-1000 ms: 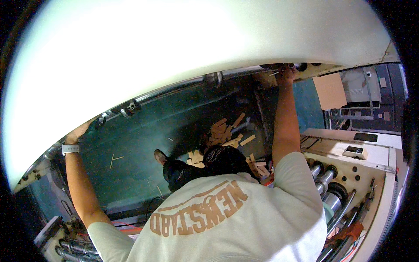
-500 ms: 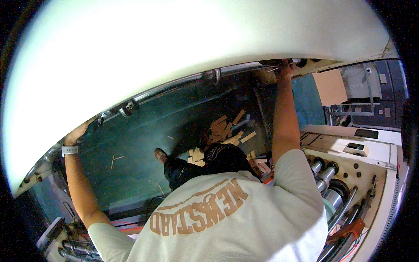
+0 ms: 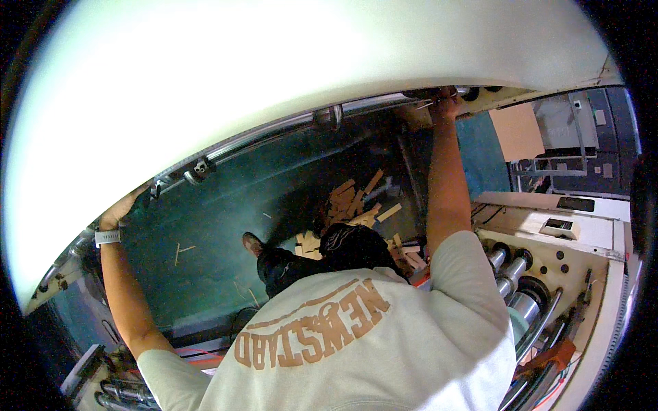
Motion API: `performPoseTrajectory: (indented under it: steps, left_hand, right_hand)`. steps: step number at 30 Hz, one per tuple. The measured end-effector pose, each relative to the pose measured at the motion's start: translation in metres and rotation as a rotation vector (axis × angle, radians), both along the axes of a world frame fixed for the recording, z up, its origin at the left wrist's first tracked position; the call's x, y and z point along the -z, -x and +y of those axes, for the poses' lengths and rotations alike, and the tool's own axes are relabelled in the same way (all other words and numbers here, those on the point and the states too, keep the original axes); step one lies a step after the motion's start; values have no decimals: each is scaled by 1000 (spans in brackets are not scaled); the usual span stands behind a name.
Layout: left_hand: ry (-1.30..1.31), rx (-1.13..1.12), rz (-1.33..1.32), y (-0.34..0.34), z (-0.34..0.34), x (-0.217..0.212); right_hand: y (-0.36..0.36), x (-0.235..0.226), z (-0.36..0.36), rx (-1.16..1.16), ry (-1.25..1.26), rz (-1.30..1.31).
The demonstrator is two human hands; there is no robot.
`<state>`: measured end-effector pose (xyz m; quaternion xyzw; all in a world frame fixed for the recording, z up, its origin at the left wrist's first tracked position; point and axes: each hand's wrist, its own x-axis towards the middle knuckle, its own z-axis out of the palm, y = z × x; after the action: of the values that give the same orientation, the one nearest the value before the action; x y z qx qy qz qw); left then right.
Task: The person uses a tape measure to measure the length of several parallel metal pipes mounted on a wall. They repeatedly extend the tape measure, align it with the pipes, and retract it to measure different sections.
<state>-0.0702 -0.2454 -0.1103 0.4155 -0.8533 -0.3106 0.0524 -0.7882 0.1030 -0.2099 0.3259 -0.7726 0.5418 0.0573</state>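
Observation:
A long metal shaft (image 3: 274, 130) with clamp collars (image 3: 199, 171) runs under the lower edge of a large white panel (image 3: 274, 55). At the shaft's right end my right hand (image 3: 446, 104) is raised with its fingers curled closed. A thin pale rod (image 3: 425, 105) sticks out to the left beside those fingers; whether they grip it or the shaft is unclear. My left hand (image 3: 119, 214), with a pale band (image 3: 107, 237) on the wrist, reaches up to the left part of the shaft. The panel edge hides most of its fingers.
Cardboard scraps (image 3: 353, 202) lie heaped on the dark green floor (image 3: 219, 226) near my legs. Machine rollers (image 3: 510, 274) and cables stand close on my right, below a white housing (image 3: 589, 229). More rollers (image 3: 127, 390) sit at lower left. A brown board (image 3: 517, 131) is at far right.
The view has shifted slightly. Both hands stay at about the same places on the shaft, with only a small movement of the right hand.

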Motion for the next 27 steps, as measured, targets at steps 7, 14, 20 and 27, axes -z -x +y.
performPoseTrajectory:
  steps: [7,14,20,27]
  left_hand:
    - [-153,-108,238,-21,23,-2]
    - [159,101,-18,5,42,-39]
    - [-4,145,-138,4,55,-65]
    - [28,192,-2,-1,50,-39]
  right_hand:
    - [53,60,-14,74,-160,107]
    - [-194,155,-220,-522,86,-485]
    - [-244,135,-225,-800,124,-771]
    - [-230,123,-179,-924,154,-1092]
